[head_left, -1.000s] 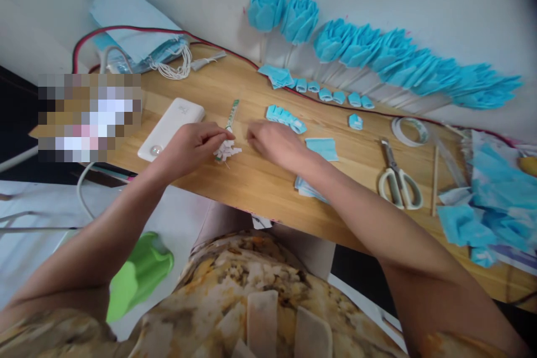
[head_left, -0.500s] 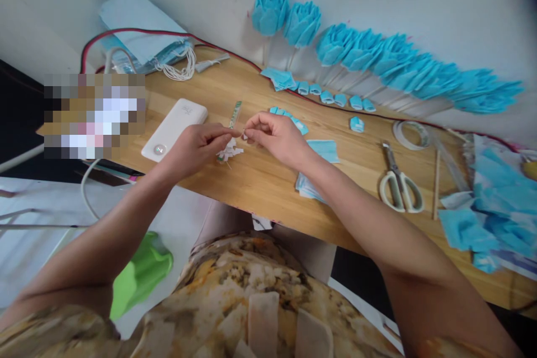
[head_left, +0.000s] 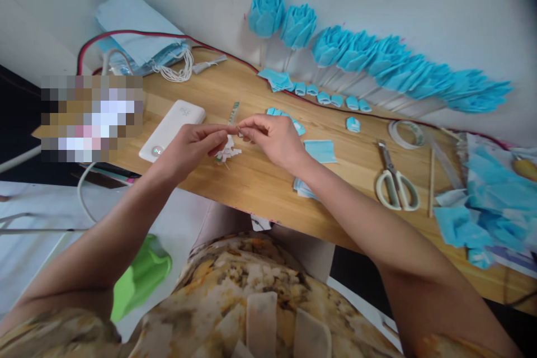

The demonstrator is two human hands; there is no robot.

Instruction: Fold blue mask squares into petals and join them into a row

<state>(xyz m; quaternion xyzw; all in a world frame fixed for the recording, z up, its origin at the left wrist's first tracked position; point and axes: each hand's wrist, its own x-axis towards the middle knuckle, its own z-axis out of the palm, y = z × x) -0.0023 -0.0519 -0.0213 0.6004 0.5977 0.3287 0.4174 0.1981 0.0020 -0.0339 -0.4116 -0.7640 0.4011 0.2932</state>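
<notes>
My left hand [head_left: 197, 145] reaches in from the left, its index finger stretched toward the other hand, the thumb laid along it and the remaining fingers curled. At that index fingertip, my right hand [head_left: 272, 139] is closed in a pinch. A small pale thing shows between the fingertips, too tiny to name. Just under the hands lie white paper scraps [head_left: 229, 152], partly covered by the left fingers. A narrow clear strip with green print [head_left: 234, 113] lies behind them. Folded blue pieces [head_left: 297, 124] sit beyond the right hand, and a flat blue fabric piece [head_left: 320, 151] lies beside its wrist.
A white power bank [head_left: 172, 130] lies left of the hands. Scissors [head_left: 393, 182], a tape roll [head_left: 406, 134] and crumpled blue fabric [head_left: 497, 184] are at the right. Blue fabric flowers [head_left: 297, 27] lean along the wall. A red-black cable [head_left: 229, 56] crosses the back.
The right fingertips have shifted slightly left, up against the left index fingertip. The whole view has moved a little; the things on the table lie as before.
</notes>
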